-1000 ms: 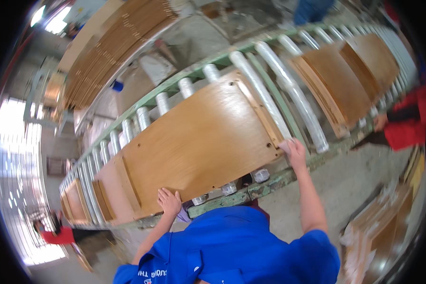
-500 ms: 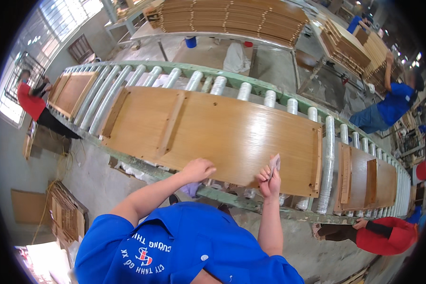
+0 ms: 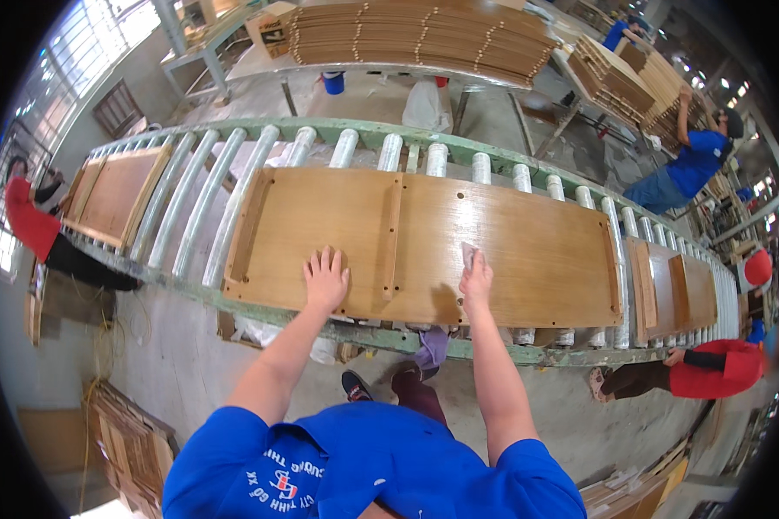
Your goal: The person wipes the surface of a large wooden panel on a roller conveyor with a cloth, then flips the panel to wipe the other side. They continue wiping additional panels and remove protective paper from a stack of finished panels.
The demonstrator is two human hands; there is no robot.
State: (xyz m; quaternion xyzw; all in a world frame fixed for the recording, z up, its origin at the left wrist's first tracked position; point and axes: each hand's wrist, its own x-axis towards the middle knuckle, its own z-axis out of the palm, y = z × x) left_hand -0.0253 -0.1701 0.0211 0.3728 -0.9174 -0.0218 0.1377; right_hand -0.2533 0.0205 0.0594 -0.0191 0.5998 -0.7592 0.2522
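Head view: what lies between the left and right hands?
In the head view, a wooden strip runs across the panel between the left hand and right hand.

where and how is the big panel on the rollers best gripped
Probably by the near long edge of the panel, toward both ends, from that same near side: it lies flat on the rollers, so its broad face offers little to grasp, while roller gaps seem to leave room underneath.
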